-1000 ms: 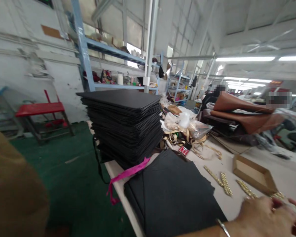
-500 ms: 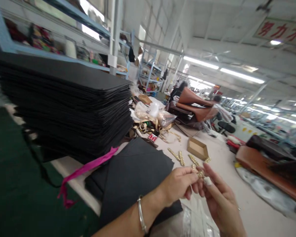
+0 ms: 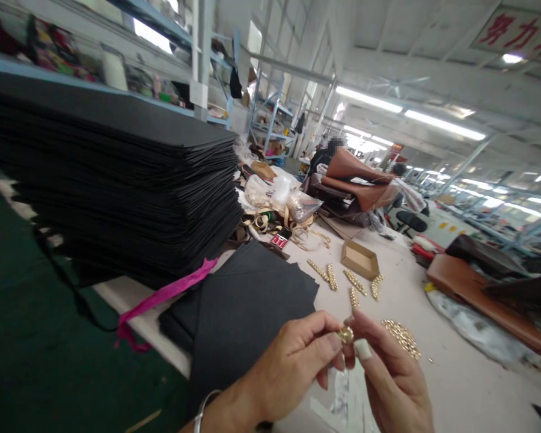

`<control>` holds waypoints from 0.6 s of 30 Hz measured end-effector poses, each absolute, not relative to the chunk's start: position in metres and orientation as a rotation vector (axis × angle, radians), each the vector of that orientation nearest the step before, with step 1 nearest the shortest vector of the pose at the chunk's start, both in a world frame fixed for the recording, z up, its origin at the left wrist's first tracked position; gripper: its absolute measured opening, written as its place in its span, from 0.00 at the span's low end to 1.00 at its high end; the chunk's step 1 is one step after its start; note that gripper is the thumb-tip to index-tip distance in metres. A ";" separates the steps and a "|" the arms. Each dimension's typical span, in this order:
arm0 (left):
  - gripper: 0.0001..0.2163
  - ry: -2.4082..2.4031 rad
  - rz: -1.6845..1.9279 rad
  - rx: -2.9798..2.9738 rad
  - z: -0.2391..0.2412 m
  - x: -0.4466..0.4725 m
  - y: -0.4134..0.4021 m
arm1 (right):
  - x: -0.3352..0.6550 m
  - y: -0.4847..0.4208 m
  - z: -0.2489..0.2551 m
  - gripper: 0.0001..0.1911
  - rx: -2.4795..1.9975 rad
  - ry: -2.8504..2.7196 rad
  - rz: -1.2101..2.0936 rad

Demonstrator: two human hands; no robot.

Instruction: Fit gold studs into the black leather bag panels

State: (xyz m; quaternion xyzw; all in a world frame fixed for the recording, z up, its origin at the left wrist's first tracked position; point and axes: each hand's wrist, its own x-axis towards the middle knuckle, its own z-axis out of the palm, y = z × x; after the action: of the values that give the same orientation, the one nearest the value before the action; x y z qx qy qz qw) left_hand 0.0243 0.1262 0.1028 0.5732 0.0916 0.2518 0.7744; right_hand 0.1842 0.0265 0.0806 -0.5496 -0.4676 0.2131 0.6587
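Observation:
My left hand (image 3: 293, 364) is closed in a pinch on a small cluster of gold-coloured bead-like pieces (image 3: 345, 335). Facing it, my right hand (image 3: 394, 376) holds the other side of the cluster with its fingertips; a white wrap (image 3: 363, 349) covers its thumb tip. The fingers partly hide the cluster, so its exact form cannot be made out. Beyond the hands, several short gold bead-like strips (image 3: 355, 282) lie on the pale table. A loose heap of small gold pieces (image 3: 401, 338) is spread just behind my right hand.
A shallow open cardboard box (image 3: 360, 261) stands past the strips. Black sheets (image 3: 256, 300) lie left of my hands, beside a tall black stack (image 3: 162, 198) and a pink ribbon (image 3: 166, 291). Brown leather-like pieces (image 3: 482, 300) lie at right. Bags and straps clutter the back.
Both hands have moved slightly left and down with the gold cluster. The heap of loose gold pieces and another strip, hidden behind the hands before, now show.

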 end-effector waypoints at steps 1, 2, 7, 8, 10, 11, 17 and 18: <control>0.13 0.216 0.544 1.219 0.099 0.022 0.126 | 0.183 0.025 0.084 0.17 -1.265 -1.161 0.465; 0.13 0.233 0.537 1.190 0.094 0.020 0.125 | 0.181 0.024 0.089 0.18 -1.280 -1.268 0.442; 0.13 0.245 0.462 1.077 0.077 0.012 0.118 | 0.169 0.024 0.106 0.20 -1.329 -1.635 0.287; 0.13 0.240 0.452 1.082 0.075 0.010 0.116 | 0.166 0.024 0.107 0.19 -1.341 -1.671 0.294; 0.15 0.247 0.450 1.122 0.073 0.005 0.112 | 0.163 0.023 0.108 0.17 -1.358 -1.706 0.345; 0.15 0.256 0.456 1.147 0.072 0.003 0.110 | 0.162 0.023 0.108 0.15 -1.363 -1.706 0.371; 0.16 0.356 0.513 1.301 0.068 -0.003 0.105 | 0.156 0.021 0.107 0.16 -1.393 -1.779 0.439; 0.16 0.380 0.512 1.345 0.068 -0.003 0.104 | 0.156 0.020 0.107 0.17 -1.396 -1.794 0.429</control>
State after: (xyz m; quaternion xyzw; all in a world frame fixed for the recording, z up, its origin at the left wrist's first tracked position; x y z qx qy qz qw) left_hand -0.0028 0.1043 0.0677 0.6123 0.1729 0.2331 0.7354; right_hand 0.1561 0.0201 0.1067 -0.5525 -0.7099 0.1698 0.4025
